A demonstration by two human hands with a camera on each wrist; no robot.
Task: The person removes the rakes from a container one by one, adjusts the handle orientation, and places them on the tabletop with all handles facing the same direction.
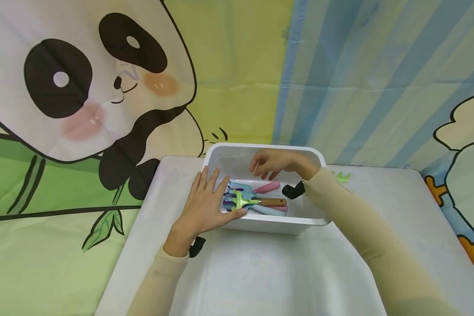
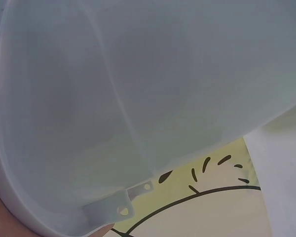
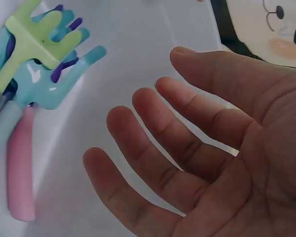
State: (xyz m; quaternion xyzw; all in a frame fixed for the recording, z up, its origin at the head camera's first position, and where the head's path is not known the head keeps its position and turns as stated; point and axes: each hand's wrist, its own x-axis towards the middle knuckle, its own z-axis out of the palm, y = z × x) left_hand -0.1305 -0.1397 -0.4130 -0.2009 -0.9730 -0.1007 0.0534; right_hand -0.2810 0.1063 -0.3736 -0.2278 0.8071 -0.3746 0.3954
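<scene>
A white plastic bin [image 1: 260, 221] stands on the white table [image 1: 268, 272]. Inside lie several toy garden tools: a green rake [image 1: 242, 199] with a wooden handle, blue rakes [image 3: 54, 84], a purple one, and a pink handle [image 1: 267, 187]. My left hand [image 1: 205, 202] lies flat with straight fingers on the bin's left rim, thumb along the front edge. The left wrist view shows only the bin's outer wall [image 2: 138, 98]. My right hand [image 1: 270, 163] hovers inside the bin above the tools, fingers relaxed and spread, holding nothing [image 3: 177, 148].
A cartoon backdrop with a panda [image 1: 87, 79] and blue stripes hangs behind the table. Black wrist straps [image 1: 294, 189] sit on both arms. The table's rounded edges fall away left and right; bare tabletop lies in front of the bin.
</scene>
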